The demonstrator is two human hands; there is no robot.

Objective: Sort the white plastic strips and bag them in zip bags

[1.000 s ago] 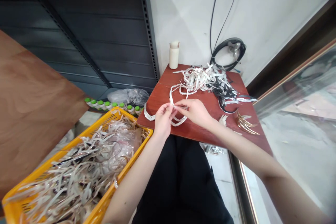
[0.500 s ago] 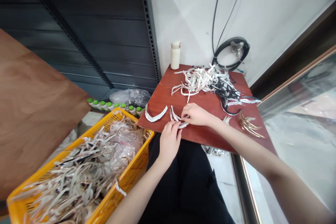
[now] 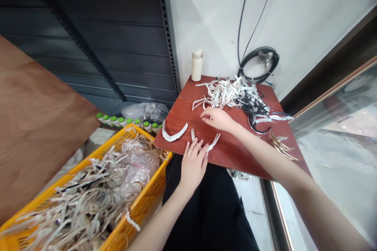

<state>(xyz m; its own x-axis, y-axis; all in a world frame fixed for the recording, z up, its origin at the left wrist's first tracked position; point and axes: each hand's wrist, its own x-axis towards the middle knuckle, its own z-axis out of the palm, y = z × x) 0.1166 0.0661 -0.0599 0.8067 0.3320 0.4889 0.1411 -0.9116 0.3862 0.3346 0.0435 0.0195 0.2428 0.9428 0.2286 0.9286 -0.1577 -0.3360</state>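
My left hand (image 3: 193,162) lies flat with fingers stretched out at the near edge of the small red table (image 3: 235,149), its fingertips touching a curved white headband (image 3: 212,143) that rests there. My right hand (image 3: 218,119) hovers over the table's middle, fingers loosely spread and holding nothing, just short of a tangled pile of white and black headbands (image 3: 235,92). A second stack of curved white headbands (image 3: 174,133) lies at the table's left corner.
A yellow crate (image 3: 141,200) full of pale headbands stands at my lower left. A cream bottle (image 3: 196,65) and coiled black cable (image 3: 258,62) sit at the table's back by the wall. Gold headbands (image 3: 281,144) lie at the right edge. Green-capped bottles (image 3: 123,120) line the floor.
Both hands have let go of the white headband and set it on the table. My right hand has moved away toward the pile; my left hand has flattened at the near edge.
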